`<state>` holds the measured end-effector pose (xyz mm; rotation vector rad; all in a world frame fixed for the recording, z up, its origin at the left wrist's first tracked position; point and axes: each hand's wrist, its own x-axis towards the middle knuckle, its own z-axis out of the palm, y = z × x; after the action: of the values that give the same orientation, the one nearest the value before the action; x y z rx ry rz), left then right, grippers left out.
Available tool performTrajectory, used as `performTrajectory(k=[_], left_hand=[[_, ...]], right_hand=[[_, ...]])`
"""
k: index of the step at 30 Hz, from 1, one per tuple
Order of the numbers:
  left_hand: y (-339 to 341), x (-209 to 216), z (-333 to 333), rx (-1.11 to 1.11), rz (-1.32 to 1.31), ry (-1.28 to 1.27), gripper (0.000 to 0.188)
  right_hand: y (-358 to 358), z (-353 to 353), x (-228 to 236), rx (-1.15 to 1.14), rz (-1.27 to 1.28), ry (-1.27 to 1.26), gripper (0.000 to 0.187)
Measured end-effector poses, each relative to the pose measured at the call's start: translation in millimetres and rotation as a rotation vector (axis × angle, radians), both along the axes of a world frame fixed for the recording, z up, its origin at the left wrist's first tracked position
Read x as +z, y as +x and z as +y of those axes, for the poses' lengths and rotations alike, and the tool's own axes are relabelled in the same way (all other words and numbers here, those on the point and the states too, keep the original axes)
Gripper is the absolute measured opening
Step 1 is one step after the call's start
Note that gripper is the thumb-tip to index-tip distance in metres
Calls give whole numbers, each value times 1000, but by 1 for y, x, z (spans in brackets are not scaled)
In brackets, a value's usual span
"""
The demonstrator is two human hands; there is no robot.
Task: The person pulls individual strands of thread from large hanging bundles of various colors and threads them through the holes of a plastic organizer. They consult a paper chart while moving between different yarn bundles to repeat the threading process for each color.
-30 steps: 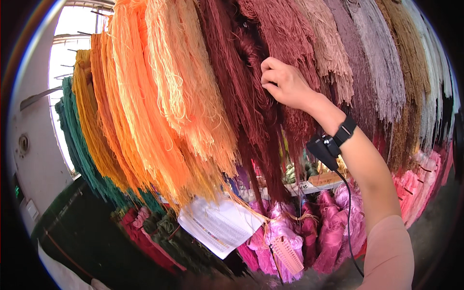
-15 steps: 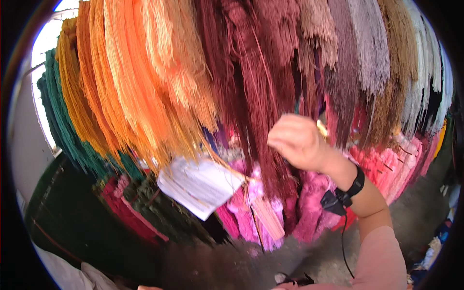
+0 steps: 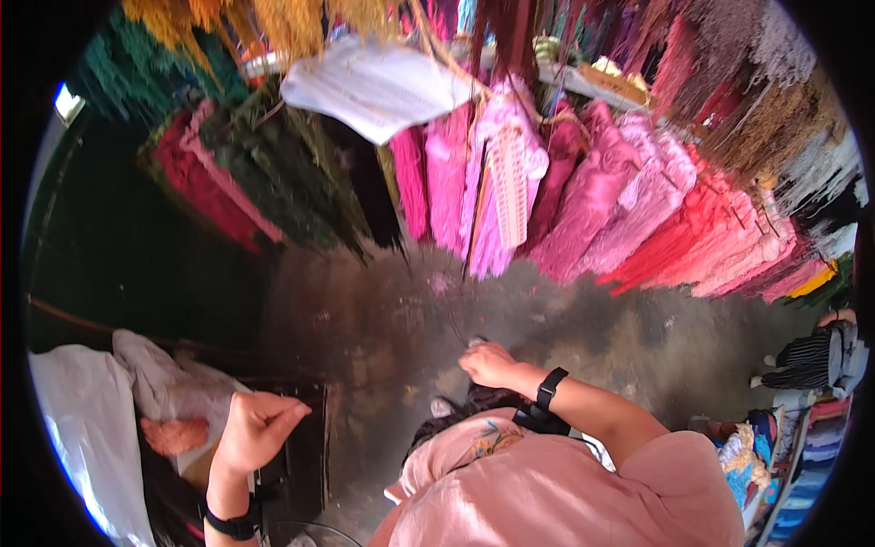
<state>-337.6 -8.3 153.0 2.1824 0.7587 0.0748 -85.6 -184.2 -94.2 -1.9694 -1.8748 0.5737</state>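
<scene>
My left hand (image 3: 257, 430) is raised at the lower left, fingers pinched together and pointing right. Whatever may be between them is too small to make out. In front of my body, above the floor, my right hand (image 3: 490, 365) is closed, its fingers curled; I cannot see what they hold, if anything. A thin dark line runs on the floor side just beyond it. Both hands are apart from the hanging yarn. Ahead hang pink yarn skeins (image 3: 583, 214), with a pale pink patterned strip (image 3: 509, 196) among them. A white printed sheet (image 3: 378, 87) hangs above.
Dark green skeins (image 3: 283, 173) and red ones hang at left; coral skeins (image 3: 688, 237) hang at right. Orange-gold yarn (image 3: 287, 23) and brown yarn (image 3: 784, 128) hang higher. White plastic sheeting (image 3: 87, 419) lies lower left. Another person in striped clothing (image 3: 802, 360) and shelved folded cloth (image 3: 811, 456) are at right.
The view has tilted down. My right hand has dropped from beside the hanging maroon yarn to in front of my body. My left hand has come fully into view.
</scene>
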Motion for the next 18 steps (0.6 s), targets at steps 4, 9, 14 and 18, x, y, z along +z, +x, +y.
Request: performTrajectory(k=[4, 9, 14, 18], left_hand=[[-38, -42, 1, 163, -1, -117, 12], [-76, -94, 19, 492, -20, -575, 14], [-56, -134, 18, 749, -188, -933, 13], [5, -148, 6, 621, -238, -1012, 14]], right_hand=[[6, -113, -62, -151, -100, -681, 18], [4, -253, -75, -244, -218, -1376, 27], [25, -257, -69, -408, 94, -1093, 25], [54, -132, -21, -481, 785, -428, 7]])
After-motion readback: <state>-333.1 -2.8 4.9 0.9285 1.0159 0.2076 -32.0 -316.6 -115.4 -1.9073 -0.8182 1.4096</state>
